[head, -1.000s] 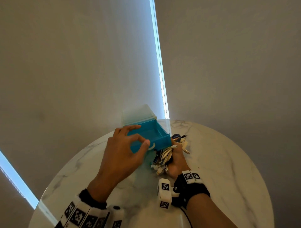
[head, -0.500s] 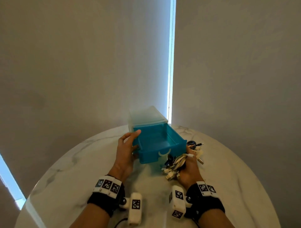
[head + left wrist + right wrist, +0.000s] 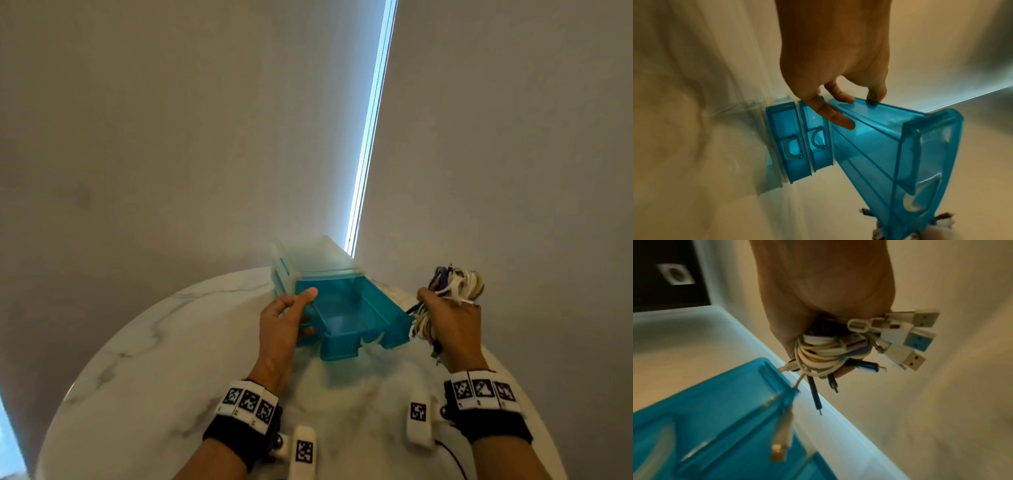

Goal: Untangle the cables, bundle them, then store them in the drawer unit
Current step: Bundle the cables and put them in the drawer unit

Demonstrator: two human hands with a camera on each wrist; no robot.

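Right hand (image 3: 452, 329) fisted round USB cable bundle (image 3: 457, 282), held just right of my pulled-out blue drawer (image 3: 346, 315); left hand (image 3: 279, 329) pinches its left wall.

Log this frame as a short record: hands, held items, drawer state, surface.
Left hand: holds the top drawer's left wall, thumb on its rim
Right hand: grips a cable bundle, right of the drawer
Top drawer: pulled out, empty
Lower drawers: two, closed
Surface: round marble table
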